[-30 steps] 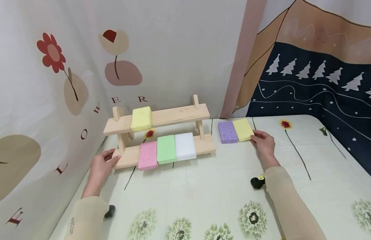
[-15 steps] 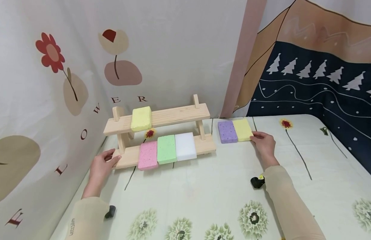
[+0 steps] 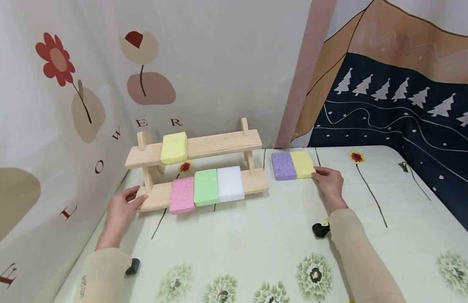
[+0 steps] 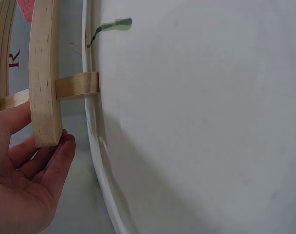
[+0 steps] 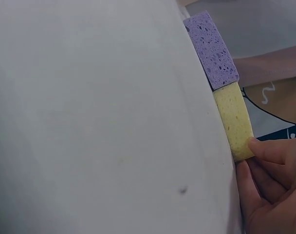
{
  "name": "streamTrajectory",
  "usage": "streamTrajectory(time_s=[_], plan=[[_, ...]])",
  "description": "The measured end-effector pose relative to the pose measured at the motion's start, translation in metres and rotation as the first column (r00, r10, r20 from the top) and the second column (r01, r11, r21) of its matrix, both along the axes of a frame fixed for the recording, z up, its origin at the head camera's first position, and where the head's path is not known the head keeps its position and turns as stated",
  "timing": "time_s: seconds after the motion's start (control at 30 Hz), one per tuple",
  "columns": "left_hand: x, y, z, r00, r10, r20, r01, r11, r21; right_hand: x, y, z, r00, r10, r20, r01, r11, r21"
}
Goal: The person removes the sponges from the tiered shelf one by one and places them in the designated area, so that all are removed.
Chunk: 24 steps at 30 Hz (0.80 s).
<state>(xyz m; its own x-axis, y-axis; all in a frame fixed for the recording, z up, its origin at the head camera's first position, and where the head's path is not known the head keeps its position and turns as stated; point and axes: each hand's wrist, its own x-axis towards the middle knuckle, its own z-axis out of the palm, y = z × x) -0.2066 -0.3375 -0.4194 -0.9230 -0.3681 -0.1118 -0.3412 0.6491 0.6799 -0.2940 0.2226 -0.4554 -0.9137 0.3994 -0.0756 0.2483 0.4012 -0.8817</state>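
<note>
My left hand grips the left end of the lower board of a two-tier wooden shelf; in the left wrist view the thumb lies on one side of the board end and the fingers curl under it. On that board lie a pink sponge, a green sponge and a white sponge, side by side. One yellow sponge sits on the upper board. To the right, on the table, my right hand pinches the near right corner of another yellow sponge, which lies against a purple sponge.
A flower-printed cloth covers the table. Printed curtains stand close behind the shelf and along the left side. Small black objects show beside each forearm.
The head view has shifted slightly, so everything sits a little further left. Both hands keep their places on the shelf end and the yellow sponge.
</note>
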Motion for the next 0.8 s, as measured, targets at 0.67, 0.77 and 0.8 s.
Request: streamTrajectory(time_s=[0.67,0.77,0.8], plan=[[0.0025,-0.0014,0.0026,1.000,-0.013,-0.023,0.012,1.000,-0.011,0.0000,0.0078,-0.0004,0.995,0.080,0.063,-0.074,0.993,-0.089],[0.0022,-0.0005,0.0026,0.999,-0.020,-0.028,0.019,1.000,-0.011,0.0036,0.0095,0.0016,0.992,0.105,0.076,-0.096,0.989,-0.115],[0.0019,0.0002,0.0026,0.999,-0.021,-0.030,0.021,1.000,-0.012,0.0051,0.0097,0.0027,0.990,0.113,0.080,-0.103,0.988,-0.119]])
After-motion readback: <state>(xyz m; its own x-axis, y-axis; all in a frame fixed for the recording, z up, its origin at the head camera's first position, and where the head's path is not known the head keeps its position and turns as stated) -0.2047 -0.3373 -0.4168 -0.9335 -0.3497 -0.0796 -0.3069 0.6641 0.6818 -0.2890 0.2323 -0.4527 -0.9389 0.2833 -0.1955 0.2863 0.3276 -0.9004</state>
